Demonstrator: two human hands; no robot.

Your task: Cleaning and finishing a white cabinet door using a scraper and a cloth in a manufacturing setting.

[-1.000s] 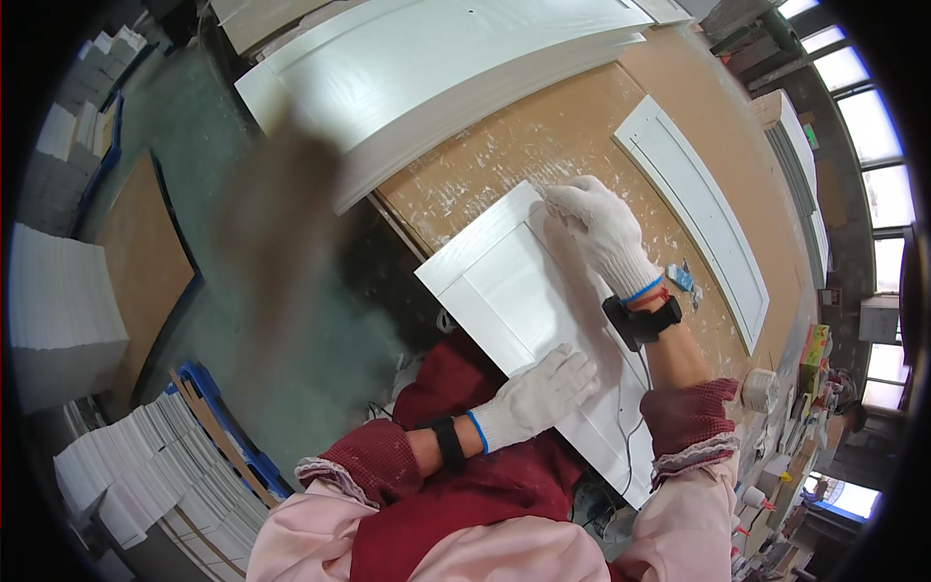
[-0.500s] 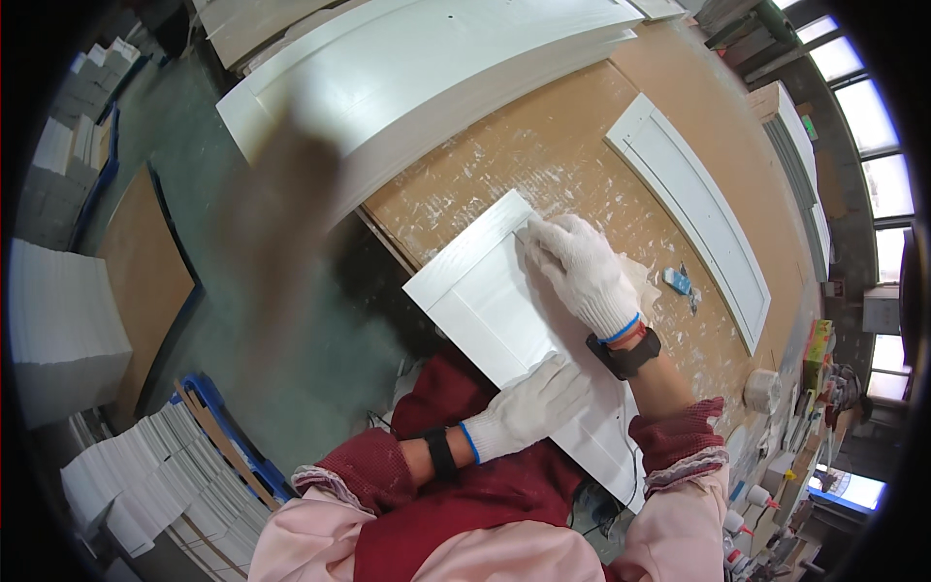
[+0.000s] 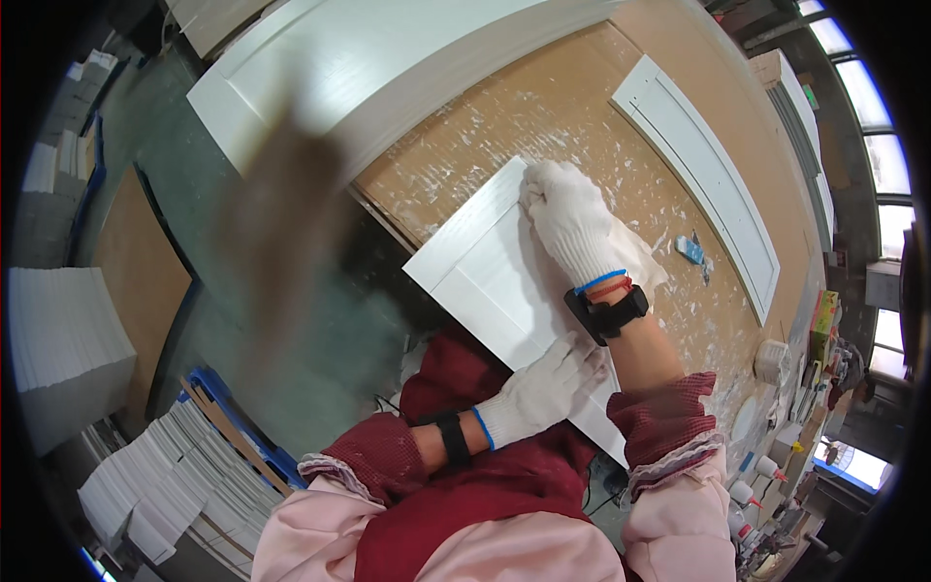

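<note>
Head camera view: nearest the lens, a brown blur (image 3: 291, 194), too unfocused to identify, hides some of the floor (image 3: 354, 325) at your left. Your maroon apron (image 3: 475, 519) fills the near edge. Just beyond, your gloved left hand (image 3: 543, 393) lies flat and open, fingers slightly spread, on the near part of a white recessed-frame panel (image 3: 485, 281). That panel lies beneath both hands, over the near edge of the scuffed brown worktable (image 3: 572, 102); your right forearm (image 3: 650, 354) crosses in front of its right side. Its long axis slants from near right to far left, so one short end points forward-left, away from you. Your gloved right hand (image 3: 572, 218) is curled closed at the panel's far right corner; you cannot tell what it grips. Right of that hand lies a small blue packet (image 3: 690, 249), and past it a narrow white panel (image 3: 698, 179). Ahead, a large white panel (image 3: 388, 48) takes up the worktable's far left. Farther off, white stacks (image 3: 73, 339) stand at left and bright windows (image 3: 858, 89) line the right.
</note>
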